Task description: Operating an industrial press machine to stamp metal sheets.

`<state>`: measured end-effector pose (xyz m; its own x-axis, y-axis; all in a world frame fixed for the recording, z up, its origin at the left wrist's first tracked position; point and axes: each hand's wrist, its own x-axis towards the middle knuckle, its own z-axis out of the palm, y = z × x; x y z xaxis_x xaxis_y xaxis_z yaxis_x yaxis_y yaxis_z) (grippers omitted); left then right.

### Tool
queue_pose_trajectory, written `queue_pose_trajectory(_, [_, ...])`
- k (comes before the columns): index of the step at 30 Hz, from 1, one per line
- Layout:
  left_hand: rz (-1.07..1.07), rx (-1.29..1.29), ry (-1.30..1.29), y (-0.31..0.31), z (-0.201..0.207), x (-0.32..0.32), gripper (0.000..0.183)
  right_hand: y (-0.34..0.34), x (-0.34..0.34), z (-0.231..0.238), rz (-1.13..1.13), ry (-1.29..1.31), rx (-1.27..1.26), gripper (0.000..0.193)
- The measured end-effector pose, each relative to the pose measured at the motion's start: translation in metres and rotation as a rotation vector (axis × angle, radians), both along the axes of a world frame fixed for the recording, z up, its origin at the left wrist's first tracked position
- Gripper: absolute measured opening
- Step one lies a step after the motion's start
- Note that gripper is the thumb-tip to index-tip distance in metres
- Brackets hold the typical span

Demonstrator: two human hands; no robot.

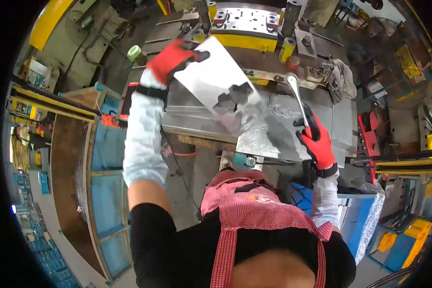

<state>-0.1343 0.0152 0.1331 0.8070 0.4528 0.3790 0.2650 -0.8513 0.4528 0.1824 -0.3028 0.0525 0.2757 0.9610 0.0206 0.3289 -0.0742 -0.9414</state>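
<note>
My left hand [175, 58], in a red and black glove, grips the upper left edge of a smooth, shiny metal sheet [213, 69]. The sheet is tilted over the metal worktable [187, 115], and dark reflections show on its lower part. My right hand [317, 143], gloved the same way, is closed round the handle of a silver wrench [297, 93]. The wrench's round head points up and away from me. Below and between my hands, a grey, shiny flat surface [285, 129] lies at the near side of the table.
Behind the sheet stands a die block [247, 21] with a yellow base [245, 42] and upright posts. A grey rag [340, 79] lies at the table's right. A green-capped container [134, 53] stands at the far left. Blue-panelled frames [108, 149] stand to my left.
</note>
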Motion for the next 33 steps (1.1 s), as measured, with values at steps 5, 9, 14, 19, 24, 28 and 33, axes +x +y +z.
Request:
queue_pose_trajectory(5, [-0.332,0.021,0.329,0.027,0.002,0.05,0.025,0.044,-0.029,0.031,0.3,-0.203,0.152,0.068])
queue_pose_trajectory(9, [-0.457,0.099,0.275,0.038,-0.007,0.069,0.024,0.058,-0.043,0.029,0.342,0.266,-0.089,0.065])
queue_pose_trajectory(14, [-0.32,-1.368,-0.568,0.029,-0.034,0.04,0.035,0.073,-0.039,0.025,0.236,0.651,0.041,0.052])
queue_pose_trajectory(19, [-0.25,-1.649,-0.65,-0.018,-0.094,0.036,0.055,0.167,-0.001,0.028,0.168,0.746,0.147,0.015])
queue_pose_trajectory(24, [-0.783,-2.119,-0.714,-0.027,-0.123,0.098,0.054,0.251,0.026,0.025,0.305,0.577,0.075,0.019])
queue_pose_trajectory(28, [-0.151,-1.78,-0.93,-0.024,-0.123,0.125,0.046,0.266,0.032,0.02,0.338,0.316,0.21,0.018])
queue_pose_trajectory(33, [-0.176,-1.834,-0.985,-0.024,-0.121,0.128,0.046,0.258,0.012,0.031,0.09,0.345,0.049,0.026])
